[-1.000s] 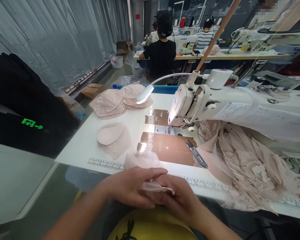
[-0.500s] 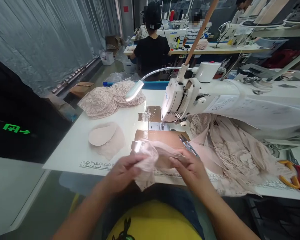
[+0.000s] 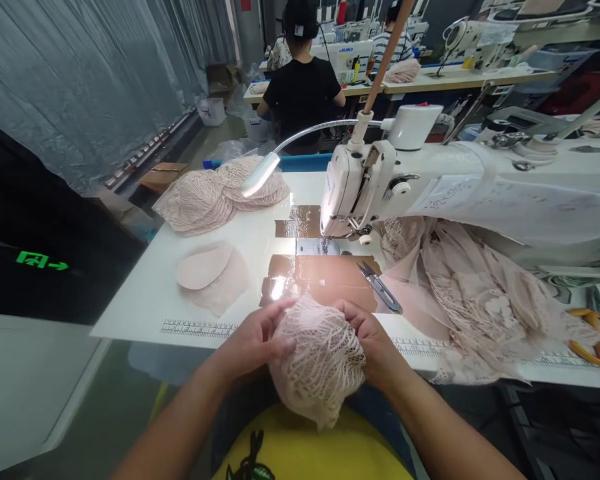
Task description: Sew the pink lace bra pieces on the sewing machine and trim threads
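Note:
Between my hands, in front of the table's near edge, is a pale pink lace bra cup (image 3: 317, 357), its rounded lace side facing up. My left hand (image 3: 260, 340) grips its left edge, thumb on top of the lace. On the opposite edge my right hand (image 3: 373, 340) is closed, with some fingertips hidden behind the fabric. Just beyond lie thread snips (image 3: 380, 287) on brown tape (image 3: 320, 273). The white sewing machine (image 3: 350, 187) stands behind, its needle area lit.
Stacked lace cups (image 3: 200, 200) lie at the table's back left, with smooth pink cup pieces (image 3: 213, 273) nearer. A heap of pink lace fabric (image 3: 480, 300) covers the right side, beside orange-handled scissors (image 3: 593, 340). A lamp (image 3: 260, 175) arches over the table. A person (image 3: 303, 87) sits ahead.
The fabric between my hands has been turned and spread, so its domed lace face now shows. My right hand has moved off the snips' area, leaving them fully visible. The view has shifted slightly.

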Demonstrator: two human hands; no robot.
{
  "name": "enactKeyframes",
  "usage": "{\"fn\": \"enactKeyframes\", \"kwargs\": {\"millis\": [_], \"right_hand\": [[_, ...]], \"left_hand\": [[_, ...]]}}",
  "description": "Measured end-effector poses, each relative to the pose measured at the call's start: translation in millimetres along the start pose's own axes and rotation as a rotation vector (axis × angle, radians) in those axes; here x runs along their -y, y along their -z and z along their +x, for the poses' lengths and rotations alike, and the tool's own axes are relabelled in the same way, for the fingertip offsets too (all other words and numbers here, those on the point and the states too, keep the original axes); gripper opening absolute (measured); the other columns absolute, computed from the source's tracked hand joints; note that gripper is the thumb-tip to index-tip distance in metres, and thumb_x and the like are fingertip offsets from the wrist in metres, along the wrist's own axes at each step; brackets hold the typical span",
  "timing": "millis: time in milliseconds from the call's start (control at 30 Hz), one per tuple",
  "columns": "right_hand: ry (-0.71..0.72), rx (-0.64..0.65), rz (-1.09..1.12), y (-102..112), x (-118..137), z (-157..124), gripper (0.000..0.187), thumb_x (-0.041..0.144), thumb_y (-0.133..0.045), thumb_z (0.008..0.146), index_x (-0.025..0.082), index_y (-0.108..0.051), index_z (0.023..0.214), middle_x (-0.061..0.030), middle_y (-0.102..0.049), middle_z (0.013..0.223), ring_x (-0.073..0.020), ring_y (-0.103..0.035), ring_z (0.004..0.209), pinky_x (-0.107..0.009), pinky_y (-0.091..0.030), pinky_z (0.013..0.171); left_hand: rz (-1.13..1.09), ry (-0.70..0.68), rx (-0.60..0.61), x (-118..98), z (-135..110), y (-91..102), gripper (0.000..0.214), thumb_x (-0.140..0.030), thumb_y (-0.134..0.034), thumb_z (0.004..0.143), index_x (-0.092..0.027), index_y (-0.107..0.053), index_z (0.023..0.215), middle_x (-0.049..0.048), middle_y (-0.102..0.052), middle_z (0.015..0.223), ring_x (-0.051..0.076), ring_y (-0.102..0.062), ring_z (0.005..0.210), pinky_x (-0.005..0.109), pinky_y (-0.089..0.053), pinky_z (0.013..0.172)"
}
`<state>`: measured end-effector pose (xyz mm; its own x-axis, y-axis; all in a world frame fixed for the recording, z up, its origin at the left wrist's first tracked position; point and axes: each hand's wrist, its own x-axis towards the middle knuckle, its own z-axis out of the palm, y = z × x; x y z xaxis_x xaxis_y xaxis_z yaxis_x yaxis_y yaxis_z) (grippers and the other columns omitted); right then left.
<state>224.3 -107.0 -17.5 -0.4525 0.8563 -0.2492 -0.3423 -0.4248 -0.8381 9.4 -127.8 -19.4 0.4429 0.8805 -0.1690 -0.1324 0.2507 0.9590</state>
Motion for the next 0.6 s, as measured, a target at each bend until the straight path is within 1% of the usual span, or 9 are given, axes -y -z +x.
{"fn": "enactKeyframes", "kwargs": {"millis": [67, 100, 167, 233, 300, 367, 433, 500, 600], "right_hand": [[0.110, -0.141, 0.016, 0, 0, 2, 0.042, 0.028, -0.087, 0.050, 0.020, -0.047, 0.065, 0.0069, -0.048, 0.059, -0.0073, -0.042, 0.050, -0.018, -0.035, 0.045], [0.163, -0.206, 0.018, 1, 0, 3, 0.045, 0.028, -0.087, 0.050, 0.021, -0.045, 0.064, 0.0075, -0.045, 0.058, -0.0067, -0.039, 0.049, -0.017, -0.033, 0.044], [0.223, -0.281, 0.000, 3, 0, 5, 0.046, 0.031, -0.087, 0.051, 0.021, -0.044, 0.064, 0.0076, -0.042, 0.058, -0.0067, -0.038, 0.049, -0.018, -0.033, 0.045], [0.220, -0.275, -0.043, 6, -1, 6, 0.040, 0.036, -0.084, 0.057, 0.021, -0.049, 0.066, 0.0062, -0.044, 0.060, -0.0077, -0.039, 0.051, -0.019, -0.034, 0.046], [0.197, -0.225, -0.089, 9, -3, 6, 0.033, 0.046, -0.075, 0.069, 0.021, -0.054, 0.069, 0.0043, -0.046, 0.061, -0.0092, -0.040, 0.052, -0.021, -0.036, 0.050], [0.197, -0.162, -0.116, 11, -3, 5, 0.038, 0.057, -0.061, 0.078, 0.020, -0.058, 0.070, 0.0025, -0.047, 0.060, -0.0111, -0.041, 0.053, -0.025, -0.040, 0.055], [0.212, -0.094, -0.174, 12, -2, 4, 0.040, 0.058, -0.059, 0.079, 0.020, -0.061, 0.069, 0.0013, -0.050, 0.062, -0.0127, -0.044, 0.056, -0.027, -0.042, 0.060], [0.213, -0.058, -0.266, 11, 0, 3, 0.032, 0.051, -0.068, 0.075, 0.019, -0.063, 0.069, 0.0002, -0.054, 0.067, -0.0139, -0.048, 0.062, -0.027, -0.043, 0.063], [0.225, -0.097, -0.305, 8, 2, 1, 0.025, 0.042, -0.073, 0.072, 0.019, -0.065, 0.068, -0.0010, -0.057, 0.072, -0.0149, -0.051, 0.067, -0.027, -0.043, 0.063]], "left_hand": [[-0.137, 0.054, 0.110, 1, -3, -1.4, 0.055, -0.033, -0.069, 0.078, -0.015, -0.054, 0.128, 0.0129, -0.064, 0.112, 0.022, -0.063, 0.093, 0.031, -0.049, 0.083], [-0.184, 0.047, 0.129, 2, -4, -2.4, 0.051, -0.031, -0.069, 0.077, -0.014, -0.057, 0.123, 0.0122, -0.066, 0.108, 0.021, -0.064, 0.089, 0.028, -0.049, 0.079], [-0.227, 0.010, 0.110, 4, -4, -5.1, 0.047, -0.026, -0.070, 0.075, -0.015, -0.059, 0.119, 0.0104, -0.067, 0.106, 0.020, -0.064, 0.088, 0.025, -0.048, 0.076], [-0.222, -0.022, 0.022, 6, -2, -8.7, 0.051, -0.019, -0.068, 0.075, -0.017, -0.055, 0.124, 0.0087, -0.066, 0.109, 0.020, -0.062, 0.094, 0.024, -0.048, 0.076], [-0.198, -0.049, -0.103, 8, 1, -13.3, 0.058, -0.014, -0.064, 0.075, -0.020, -0.048, 0.130, 0.0074, -0.064, 0.112, 0.020, -0.061, 0.099, 0.024, -0.048, 0.076], [-0.142, -0.084, -0.215, 8, 2, -18.0, 0.063, -0.012, -0.061, 0.076, -0.022, -0.042, 0.135, 0.0067, -0.063, 0.114, 0.020, -0.060, 0.101, 0.024, -0.049, 0.077], [-0.062, -0.105, -0.267, 8, 3, -21.4, 0.063, -0.013, -0.059, 0.078, -0.022, -0.039, 0.137, 0.0067, -0.060, 0.119, 0.020, -0.059, 0.105, 0.026, -0.049, 0.083], [0.004, -0.108, -0.283, 8, 2, -22.2, 0.060, -0.013, -0.058, 0.079, -0.022, -0.040, 0.136, 0.0067, -0.057, 0.124, 0.019, -0.056, 0.109, 0.026, -0.047, 0.088], [-0.078, -0.077, -0.316, 10, 2, -18.3, 0.056, -0.013, -0.056, 0.079, -0.022, -0.043, 0.133, 0.0061, -0.058, 0.124, 0.018, -0.058, 0.105, 0.023, -0.049, 0.081]]}}
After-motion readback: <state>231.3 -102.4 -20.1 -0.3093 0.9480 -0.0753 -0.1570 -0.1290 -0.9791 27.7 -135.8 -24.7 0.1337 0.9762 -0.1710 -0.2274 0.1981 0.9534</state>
